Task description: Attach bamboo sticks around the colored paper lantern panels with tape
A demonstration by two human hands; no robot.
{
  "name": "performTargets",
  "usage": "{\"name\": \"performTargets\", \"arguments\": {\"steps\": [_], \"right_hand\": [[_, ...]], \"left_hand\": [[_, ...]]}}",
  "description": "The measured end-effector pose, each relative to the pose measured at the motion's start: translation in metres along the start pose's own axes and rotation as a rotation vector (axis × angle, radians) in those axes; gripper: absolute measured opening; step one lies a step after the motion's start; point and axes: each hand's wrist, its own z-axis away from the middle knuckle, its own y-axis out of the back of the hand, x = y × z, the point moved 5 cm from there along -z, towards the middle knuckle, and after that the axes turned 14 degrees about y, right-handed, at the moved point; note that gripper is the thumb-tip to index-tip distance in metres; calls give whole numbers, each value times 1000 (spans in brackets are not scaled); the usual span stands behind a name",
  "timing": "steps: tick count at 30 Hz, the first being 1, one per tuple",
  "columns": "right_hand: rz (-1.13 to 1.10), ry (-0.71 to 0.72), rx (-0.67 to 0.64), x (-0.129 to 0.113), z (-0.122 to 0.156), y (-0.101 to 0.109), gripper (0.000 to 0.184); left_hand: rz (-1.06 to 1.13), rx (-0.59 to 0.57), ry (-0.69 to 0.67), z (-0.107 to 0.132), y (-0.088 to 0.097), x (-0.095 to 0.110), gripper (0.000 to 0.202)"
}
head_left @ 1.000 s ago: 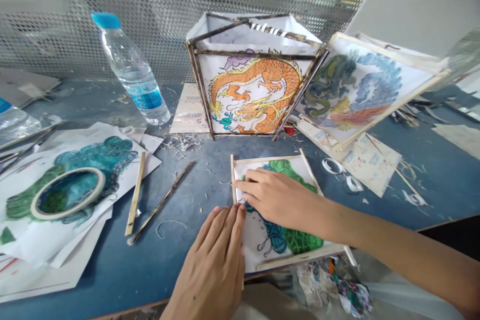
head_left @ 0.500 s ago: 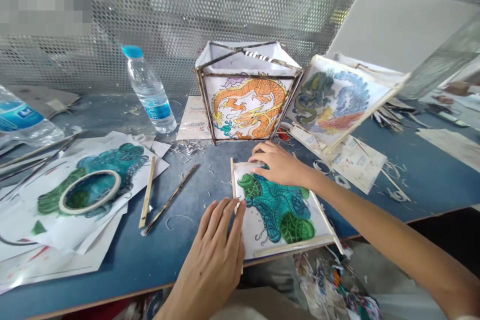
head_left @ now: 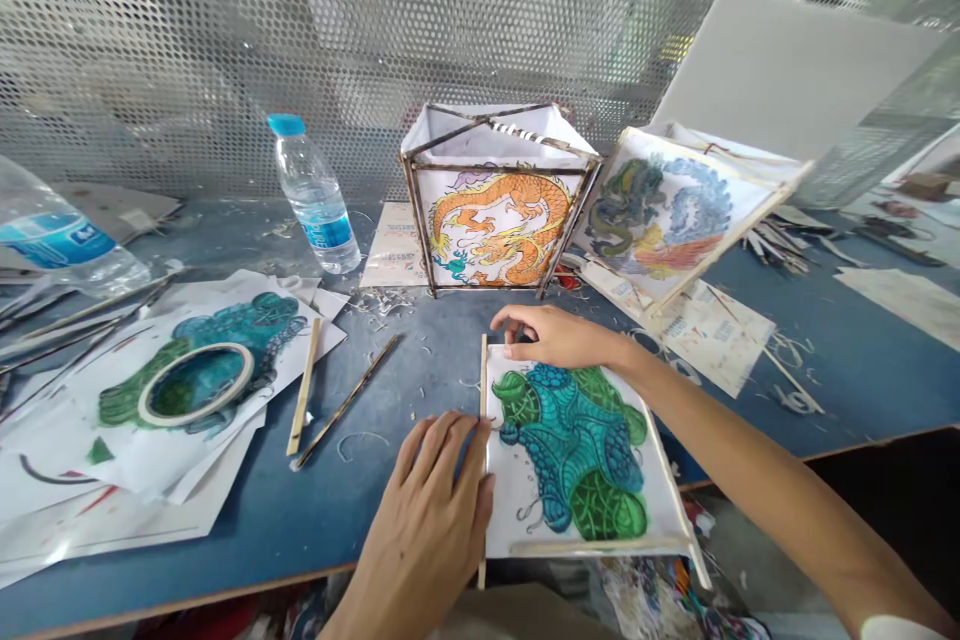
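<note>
A paper panel (head_left: 536,510) with a blue-green and leaf-green patterned drawing lies at the table's front edge, framed by thin wooden sticks. Its lower end juts over the edge. My left hand (head_left: 431,510) rests palm down beside the left stick (head_left: 484,380), fingers stretched out and their tips touching it. At the panel's top edge is my right hand (head_left: 559,335), its fingers bent over the edge and its thumb on the paper near the upper left corner. The grip under those fingers is partly hidden.
An orange-dragon lantern (head_left: 499,230) stands behind the panel, with a tilted painted lantern (head_left: 667,210) at its right. Water bottles (head_left: 319,200) stand or lean on the left. A tape roll (head_left: 196,383) lies on printed sheets (head_left: 292,360), near two loose sticks (head_left: 346,400).
The panel has slid slightly towards me and hangs further over the edge. My right hand's fingers, spread over the top before, are now curled at the top edge. My left hand stays beside the stick.
</note>
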Motion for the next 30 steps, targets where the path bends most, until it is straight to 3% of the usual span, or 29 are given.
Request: {"name": "performTargets", "arguments": {"steps": [3,6,10,13,17,25,30], "right_hand": [[-105,-14,-8,3,0,-3,26],[-193,-11,23,-2,0,1,20],[-260,39,103,-21,4,19,23],[-283,95,154,-44,7,38,26],[-294,157,194,-80,11,60,24],[-236,371,295,-138,6,93,28],[-236,474,345,-164,4,117,34]], "left_hand": [[8,0,-1,1,1,0,41],[91,-77,50,0,3,-4,45],[487,-207,300,-11,8,-14,47],[850,-318,469,-31,14,-19,32],[1016,-412,505,-56,29,-21,19],[1080,-383,393,-74,71,-24,22],[989,-188,316,-88,110,-22,14]]}}
